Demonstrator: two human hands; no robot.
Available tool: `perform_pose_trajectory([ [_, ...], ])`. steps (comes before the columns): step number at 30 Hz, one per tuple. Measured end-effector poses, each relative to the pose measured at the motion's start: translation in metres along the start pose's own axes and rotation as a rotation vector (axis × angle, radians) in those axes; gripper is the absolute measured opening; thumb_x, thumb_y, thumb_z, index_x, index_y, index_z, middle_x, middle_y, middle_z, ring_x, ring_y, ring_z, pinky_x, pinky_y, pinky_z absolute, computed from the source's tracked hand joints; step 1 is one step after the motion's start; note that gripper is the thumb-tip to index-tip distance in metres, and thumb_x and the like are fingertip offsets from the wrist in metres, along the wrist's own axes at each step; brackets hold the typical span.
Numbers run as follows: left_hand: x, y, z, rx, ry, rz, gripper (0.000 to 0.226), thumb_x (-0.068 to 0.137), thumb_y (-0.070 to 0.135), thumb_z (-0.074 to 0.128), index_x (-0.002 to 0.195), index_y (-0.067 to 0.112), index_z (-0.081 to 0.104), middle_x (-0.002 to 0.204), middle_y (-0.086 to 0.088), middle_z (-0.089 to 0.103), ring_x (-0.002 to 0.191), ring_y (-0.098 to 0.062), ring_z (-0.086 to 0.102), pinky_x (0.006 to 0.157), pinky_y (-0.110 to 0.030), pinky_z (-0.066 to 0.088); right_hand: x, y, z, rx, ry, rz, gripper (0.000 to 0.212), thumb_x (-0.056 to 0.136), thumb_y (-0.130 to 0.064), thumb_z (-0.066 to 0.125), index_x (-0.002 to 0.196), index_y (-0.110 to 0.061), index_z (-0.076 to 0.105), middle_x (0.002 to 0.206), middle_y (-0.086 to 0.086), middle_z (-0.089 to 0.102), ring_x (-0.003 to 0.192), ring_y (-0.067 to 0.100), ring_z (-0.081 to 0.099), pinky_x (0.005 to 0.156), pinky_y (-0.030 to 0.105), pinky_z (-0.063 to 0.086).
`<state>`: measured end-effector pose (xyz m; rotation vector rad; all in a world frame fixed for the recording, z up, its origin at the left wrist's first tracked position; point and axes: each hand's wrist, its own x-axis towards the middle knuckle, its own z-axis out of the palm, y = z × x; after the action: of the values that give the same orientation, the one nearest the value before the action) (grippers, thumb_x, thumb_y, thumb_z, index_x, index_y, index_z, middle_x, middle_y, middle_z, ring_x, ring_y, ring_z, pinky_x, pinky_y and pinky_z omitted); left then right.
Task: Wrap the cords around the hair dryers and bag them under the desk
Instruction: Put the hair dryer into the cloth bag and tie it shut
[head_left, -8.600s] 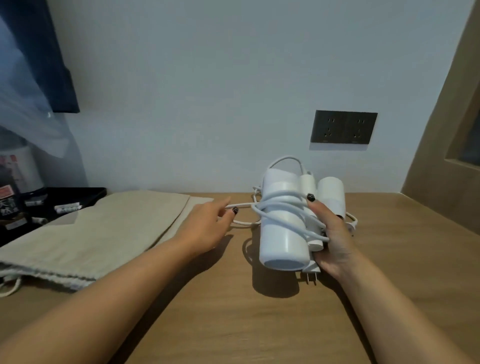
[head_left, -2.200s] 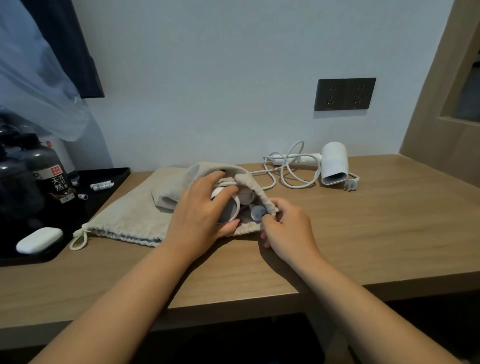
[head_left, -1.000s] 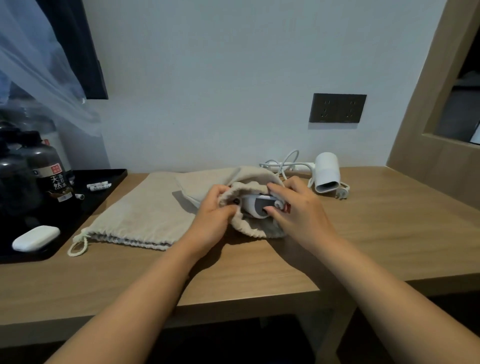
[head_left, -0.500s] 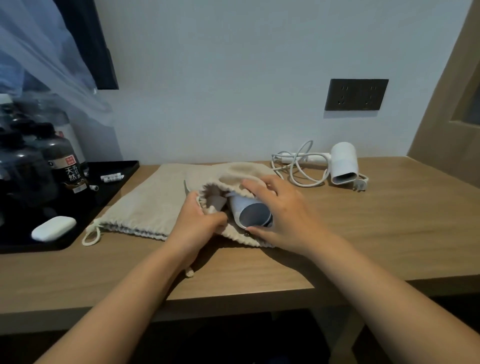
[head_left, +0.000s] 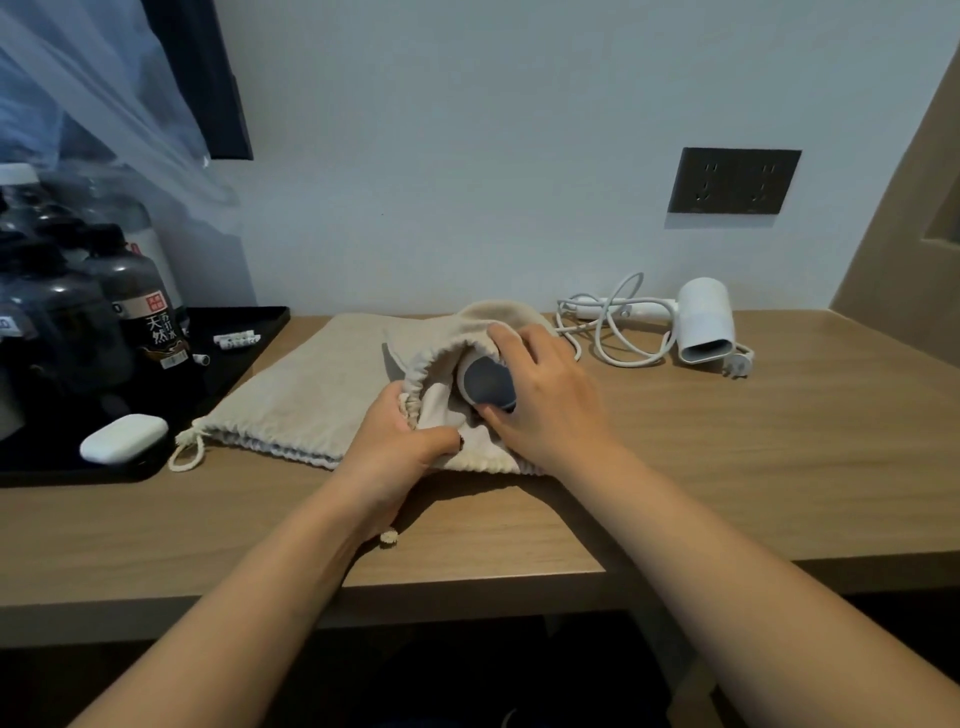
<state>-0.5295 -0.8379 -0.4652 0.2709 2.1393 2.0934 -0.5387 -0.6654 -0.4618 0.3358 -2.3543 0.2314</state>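
Observation:
A beige drawstring bag (head_left: 457, 338) lies on the wooden desk (head_left: 727, 467) with its mouth facing me. My left hand (head_left: 397, 441) grips the gathered rim of that mouth. My right hand (head_left: 545, 395) is curled round a white hair dryer (head_left: 488, 387) whose grey end pokes out of the opening; the rest of it is hidden inside the cloth. A second white hair dryer (head_left: 704, 325) rests near the wall to the right, its white cord (head_left: 608, 332) lying in loose loops beside it.
A second flat beige bag (head_left: 306, 384) lies under and left of the first. A black tray (head_left: 234, 358) at the left holds dark bottles (head_left: 140, 306) and a white case (head_left: 123, 438). A dark wall socket (head_left: 733, 181) sits above the desk. Dark space shows under the desk.
The dryer has gone deeper into the bag under my right hand. My left hand keeps hold of the bag's rim. The second dryer and its cord have not moved.

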Motion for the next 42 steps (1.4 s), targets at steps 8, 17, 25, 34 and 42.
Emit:
perform_pose_trajectory([
  [8, -0.004, 0.023, 0.017, 1.138, 0.340, 0.738, 0.092, 0.068, 0.023, 0.078, 0.146, 0.026, 0.029, 0.150, -0.010, 0.024, 0.139, -0.029, 0.023, 0.107, -0.047, 0.034, -0.032, 0.039, -0.029, 0.380, -0.067, 0.179, 0.071, 0.084, -0.025, 0.070, 0.146, -0.027, 0.036, 0.139, -0.004, 0.045, 0.124, 0.006, 0.043, 0.098, 0.023, 0.036],
  [17, 0.060, 0.032, 0.034, 1.419, -0.029, 0.500, 0.085, 0.080, 0.024, 0.074, 0.148, 0.033, 0.024, 0.160, -0.002, 0.019, 0.131, -0.032, 0.042, 0.092, -0.044, 0.046, -0.029, 0.058, -0.015, 0.391, -0.238, 0.256, 0.065, 0.086, -0.014, 0.063, 0.146, -0.027, 0.040, 0.138, -0.002, 0.047, 0.126, 0.015, 0.043, 0.096, 0.021, 0.031],
  [25, 0.107, 0.009, 0.011, 1.326, 0.045, 0.592, 0.091, 0.079, 0.014, 0.074, 0.151, 0.032, 0.023, 0.159, -0.008, 0.024, 0.125, -0.034, 0.050, 0.086, -0.044, 0.050, 0.011, 0.065, 0.025, 0.348, -0.233, 0.238, 0.052, 0.092, -0.010, 0.057, 0.142, -0.018, 0.048, 0.142, 0.001, 0.049, 0.129, 0.020, 0.044, 0.093, 0.017, 0.030],
  [34, 0.140, -0.003, -0.011, 1.229, 0.075, 0.589, 0.112, 0.079, 0.008, 0.070, 0.151, 0.044, -0.008, 0.163, 0.002, 0.014, 0.137, -0.023, 0.040, 0.080, -0.045, 0.055, 0.041, 0.068, 0.056, 0.316, -0.159, 0.252, 0.043, 0.094, -0.007, 0.056, 0.136, -0.016, 0.055, 0.136, 0.002, 0.053, 0.122, 0.019, 0.049, 0.091, 0.020, 0.035],
  [42, 0.114, 0.020, -0.037, 0.836, 0.172, 0.011, 0.069, 0.069, 0.020, 0.082, 0.128, 0.020, 0.046, 0.129, -0.007, 0.039, 0.096, -0.023, 0.059, 0.079, -0.038, 0.056, 0.032, 0.082, -0.003, 0.557, -0.129, 0.366, 0.021, 0.082, -0.017, 0.069, 0.093, -0.033, 0.076, 0.090, -0.008, 0.070, 0.084, 0.001, 0.059, 0.070, 0.016, 0.043],
])
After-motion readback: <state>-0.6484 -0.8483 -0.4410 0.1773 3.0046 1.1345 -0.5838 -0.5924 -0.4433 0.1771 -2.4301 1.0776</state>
